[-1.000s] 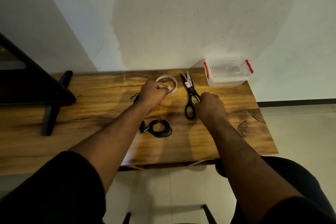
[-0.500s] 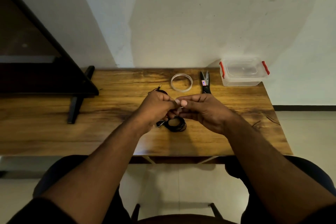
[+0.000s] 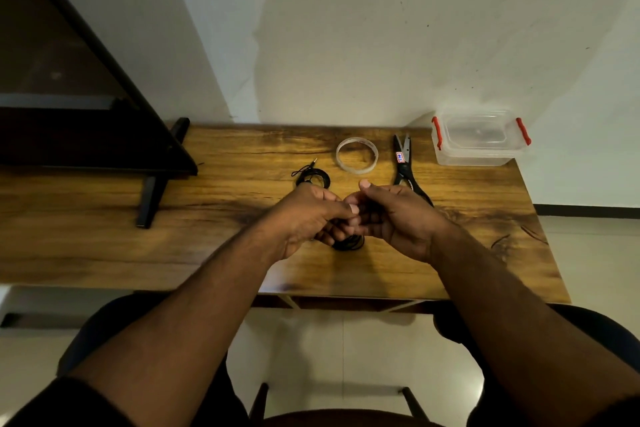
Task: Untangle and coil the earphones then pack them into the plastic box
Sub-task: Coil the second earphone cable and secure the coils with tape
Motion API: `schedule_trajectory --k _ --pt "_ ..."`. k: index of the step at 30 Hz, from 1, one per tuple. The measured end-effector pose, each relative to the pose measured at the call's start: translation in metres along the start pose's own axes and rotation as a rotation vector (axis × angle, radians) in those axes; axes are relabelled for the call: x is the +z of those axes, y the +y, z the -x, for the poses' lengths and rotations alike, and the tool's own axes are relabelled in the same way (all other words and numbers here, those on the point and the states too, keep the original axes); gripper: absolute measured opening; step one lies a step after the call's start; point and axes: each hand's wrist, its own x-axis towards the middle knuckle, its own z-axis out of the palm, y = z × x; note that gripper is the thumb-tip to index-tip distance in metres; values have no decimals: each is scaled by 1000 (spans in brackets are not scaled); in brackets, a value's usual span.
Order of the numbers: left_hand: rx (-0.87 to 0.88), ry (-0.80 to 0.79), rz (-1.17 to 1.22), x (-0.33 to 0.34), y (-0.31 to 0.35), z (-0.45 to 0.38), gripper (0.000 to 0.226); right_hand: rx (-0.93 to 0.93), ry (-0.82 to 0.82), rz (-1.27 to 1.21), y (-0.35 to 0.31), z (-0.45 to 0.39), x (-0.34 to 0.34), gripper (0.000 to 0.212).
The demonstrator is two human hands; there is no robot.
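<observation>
Counting two earphone coils: one (image 3: 349, 243) beneath my left hand (image 3: 304, 215) and right hand (image 3: 394, 218), fingers curled together, grip unclear; another (image 3: 313, 178) beyond them.

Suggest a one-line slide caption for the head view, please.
Both hands, left hand and right hand, work a black earphone coil over the table, closed plastic box behind.

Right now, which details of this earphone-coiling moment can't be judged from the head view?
- What the left hand and right hand pinch between them: curled fingers hide it.
- The near earphone coil: mostly covered by both hands, so its tangle is unclear.
- Scissors: handles hidden behind the right hand.
- Plastic box: lid latching too small to tell.
- Far coil: its near edge is hidden by the left hand.
</observation>
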Motion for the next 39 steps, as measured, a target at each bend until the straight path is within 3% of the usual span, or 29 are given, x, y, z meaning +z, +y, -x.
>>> schedule_trajectory --k 5,10,19,23,25,27,30,31,35,39 --pt "40 43 8 -2 4 0 13 -92 -113 93 -6 5 -1 32" --pt "126 56 -94 -5 5 -2 15 -128 -10 85 -2 -1 -3 30" --pt "154 13 -200 -9 5 -6 13 -171 36 187 -3 -2 -1 13" --pt "147 -58 -396 -11 4 -6 15 -117 61 233 3 -4 1 11" --pt "86 -83 -491 -21 3 -6 16 -80 149 200 7 -7 1 10" --pt "59 44 -507 -41 1 -10 14 -71 300 107 8 -12 -2 9" --pt "142 562 -424 -77 -5 -27 12 -86 484 -29 6 -20 -8 10" --pt "123 651 -432 -84 -8 -33 16 -95 514 -70 6 -23 -9 9" --pt "-12 504 -429 -75 -21 -55 22 -127 559 -122 6 -27 -10 9" --pt "145 767 -503 -65 -24 -68 16 -138 539 -61 6 -29 -10 13"
